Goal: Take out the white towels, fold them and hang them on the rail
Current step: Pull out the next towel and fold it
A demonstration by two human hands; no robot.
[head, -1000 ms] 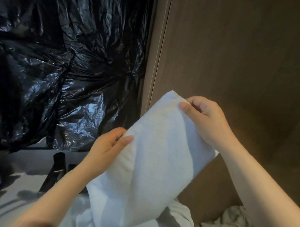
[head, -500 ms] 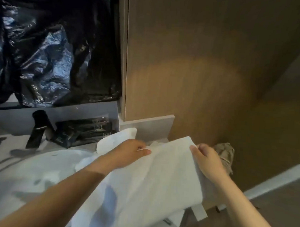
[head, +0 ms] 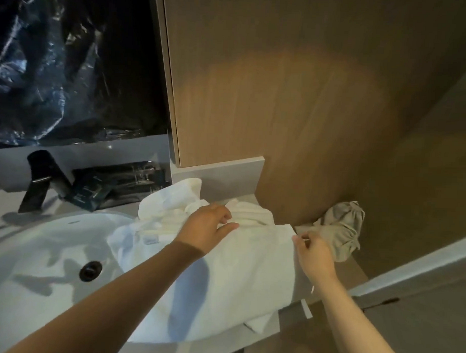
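A folded white towel lies across the right side of the counter, draped partly over the sink rim. My left hand grips its far edge with thumb and fingers. At the towel's far right corner my right hand pinches the cloth. More white towels lie bunched behind it against the grey backsplash. No rail is in view.
A white sink basin with a black drain fills the lower left. A black tap and dark packets stand behind it. Black plastic sheet covers the mirror. A grey crumpled cloth lies by the wooden wall.
The towel, held up in the air a second ago, has come down onto the counter. Both hands lowered with it and still hold its far edge.
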